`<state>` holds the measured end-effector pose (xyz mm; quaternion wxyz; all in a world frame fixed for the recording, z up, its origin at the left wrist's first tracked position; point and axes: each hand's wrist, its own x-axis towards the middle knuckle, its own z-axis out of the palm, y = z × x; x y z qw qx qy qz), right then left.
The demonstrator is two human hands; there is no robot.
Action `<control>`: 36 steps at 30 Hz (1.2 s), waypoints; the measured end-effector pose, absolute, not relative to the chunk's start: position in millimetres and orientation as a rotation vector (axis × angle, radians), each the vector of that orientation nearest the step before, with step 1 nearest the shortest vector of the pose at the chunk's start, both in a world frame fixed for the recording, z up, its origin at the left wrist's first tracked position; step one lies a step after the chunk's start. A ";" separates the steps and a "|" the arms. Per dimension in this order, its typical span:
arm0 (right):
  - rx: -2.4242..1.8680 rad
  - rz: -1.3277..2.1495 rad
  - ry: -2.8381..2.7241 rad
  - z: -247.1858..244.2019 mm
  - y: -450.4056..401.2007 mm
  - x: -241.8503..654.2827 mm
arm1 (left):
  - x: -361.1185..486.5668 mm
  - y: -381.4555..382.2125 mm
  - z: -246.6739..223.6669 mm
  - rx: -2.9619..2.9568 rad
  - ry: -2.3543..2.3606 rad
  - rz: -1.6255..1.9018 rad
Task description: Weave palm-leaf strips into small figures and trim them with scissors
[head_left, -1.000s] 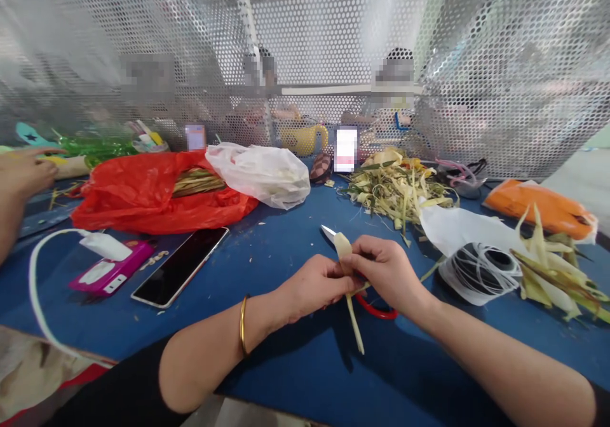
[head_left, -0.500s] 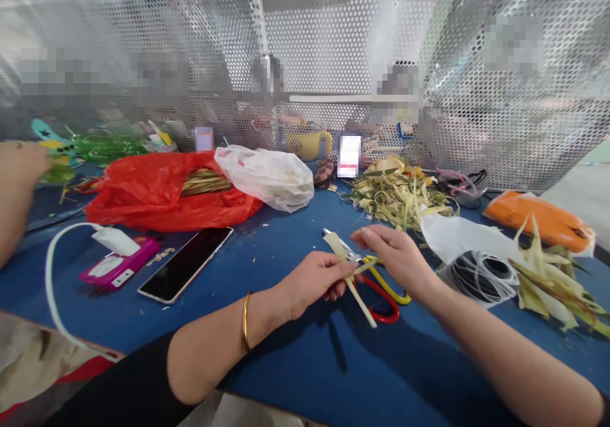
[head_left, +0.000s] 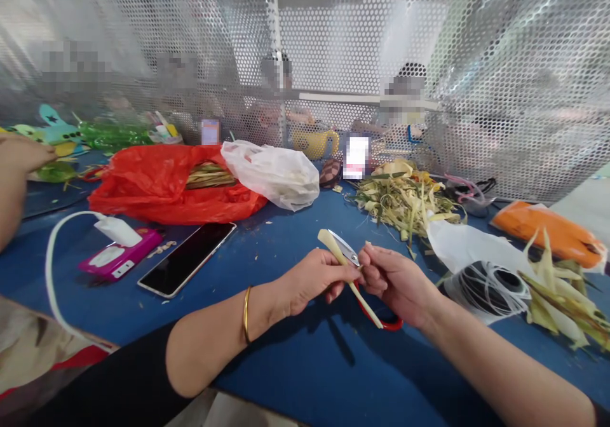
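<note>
My left hand (head_left: 318, 279) pinches a pale, flat strip of dried husk (head_left: 369, 306), which slants from a wide upper end down to a narrow lower tip. Against its fingertips, my right hand (head_left: 388, 277) is closed in a pinch at the strip's crossing end, which the fingers mostly hide. Scissors (head_left: 344, 248) lie on the table under both hands. Their blades and part of the red handle show; my right hand covers the yellow handle.
A heap of husk scraps (head_left: 395, 198) lies beyond my hands. Right are a spool of cord (head_left: 490, 290) and an orange packet (head_left: 548, 233). Left are a phone (head_left: 188, 258), a pink power strip (head_left: 121, 255) and a red bag (head_left: 138, 185). Another person's hand (head_left: 19, 166) shows far left.
My right hand has come down and left, closing its fingers beside my left fingertips. The crossing end of the strip and the yellow handle are now covered. The view has shifted slightly.
</note>
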<state>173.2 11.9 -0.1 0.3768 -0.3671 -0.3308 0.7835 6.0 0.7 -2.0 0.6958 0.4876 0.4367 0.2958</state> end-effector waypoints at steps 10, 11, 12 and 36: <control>-1.039 1.879 -0.770 3.2 7.8 170.1 | 8.5 -7.0 1.6 1.097 0.925 0.637; -1.041 1.874 -0.776 3.2 8.6 170.2 | 8.3 -6.8 0.6 1.095 0.915 0.635; -1.047 1.868 -0.790 3.7 9.6 170.8 | 7.9 -6.3 -0.2 1.092 0.912 0.637; -1.270 0.136 -2.505 1.9 -15.0 169.1 | 4.5 11.1 -7.0 0.938 1.100 0.883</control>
